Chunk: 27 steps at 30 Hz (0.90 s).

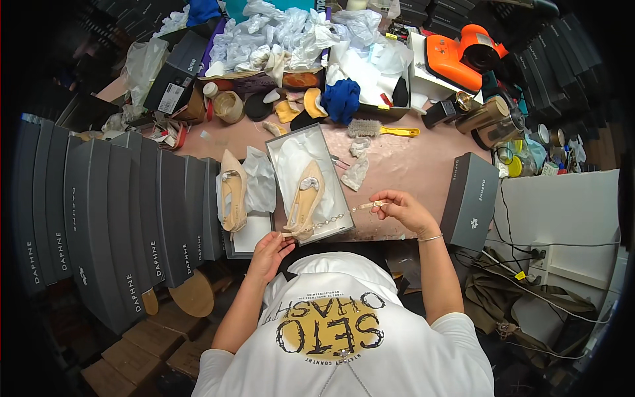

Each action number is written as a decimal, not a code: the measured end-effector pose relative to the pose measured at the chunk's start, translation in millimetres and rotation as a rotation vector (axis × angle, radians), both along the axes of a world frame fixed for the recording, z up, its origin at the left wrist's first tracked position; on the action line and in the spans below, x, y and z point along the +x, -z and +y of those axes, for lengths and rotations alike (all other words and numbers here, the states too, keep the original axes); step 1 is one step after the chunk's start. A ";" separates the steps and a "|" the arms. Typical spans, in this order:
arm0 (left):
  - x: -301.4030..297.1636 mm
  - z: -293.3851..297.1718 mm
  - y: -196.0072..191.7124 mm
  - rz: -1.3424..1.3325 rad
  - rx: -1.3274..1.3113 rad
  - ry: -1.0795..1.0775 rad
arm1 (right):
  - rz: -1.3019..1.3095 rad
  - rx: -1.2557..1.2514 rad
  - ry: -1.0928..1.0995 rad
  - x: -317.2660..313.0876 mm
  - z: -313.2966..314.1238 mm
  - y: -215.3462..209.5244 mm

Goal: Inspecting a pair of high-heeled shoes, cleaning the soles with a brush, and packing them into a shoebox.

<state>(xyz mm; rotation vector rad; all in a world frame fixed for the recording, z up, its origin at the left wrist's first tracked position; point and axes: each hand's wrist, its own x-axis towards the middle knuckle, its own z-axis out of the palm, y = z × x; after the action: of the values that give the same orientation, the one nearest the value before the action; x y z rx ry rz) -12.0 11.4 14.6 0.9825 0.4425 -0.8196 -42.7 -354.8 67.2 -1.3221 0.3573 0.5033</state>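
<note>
Strap (334, 218) detail too small to make out; left hand (270, 250) pinches its end by the beige shoe (305, 198), right hand (402, 208) pinches the other end

Your table (423, 169) has a pinkish-brown top, bare only in a strip near the middle. On it, in front of you, lies an open grey box (331, 188) lined with white paper. Just left of that sits a lid (246, 238) with paper and a beige shoe (232, 192) across it. A brush (380, 130) with a yellow handle lies beyond the box, near a blue cloth (342, 99). A shut grey box (471, 200) stands at the right edge. Metal cans (493, 122) crowd the far right corner, and crumpled plastic bags (278, 33) are heaped along the back.
</note>
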 end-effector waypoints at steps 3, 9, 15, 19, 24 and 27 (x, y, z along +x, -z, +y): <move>-4.4 4.9 7.2 -0.063 0.078 0.036 | -0.009 -0.016 -0.014 13.5 3.9 6.2; -4.1 16.1 1.7 -0.273 0.337 -0.054 | -0.304 -0.483 -0.177 66.9 49.7 25.6; 18.6 65.9 4.2 -0.695 0.829 -0.554 | -0.787 -0.658 -0.413 117.1 153.4 14.7; 36.4 79.5 0.0 -0.245 0.535 -0.699 | -0.842 -0.521 -0.691 118.6 257.9 26.9; 37.6 89.7 6.3 -0.191 0.491 -0.525 | -0.807 -0.500 -0.761 122.2 301.1 83.1; 40.6 93.3 4.9 -0.278 0.506 -0.507 | -0.832 -0.470 -0.714 122.2 274.8 46.7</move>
<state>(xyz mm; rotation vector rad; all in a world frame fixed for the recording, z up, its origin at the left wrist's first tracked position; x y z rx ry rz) 28.5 104.8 9.7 1.3521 0.6382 -0.1031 79.5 -80.0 20.6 -1.9846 -0.7582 0.4119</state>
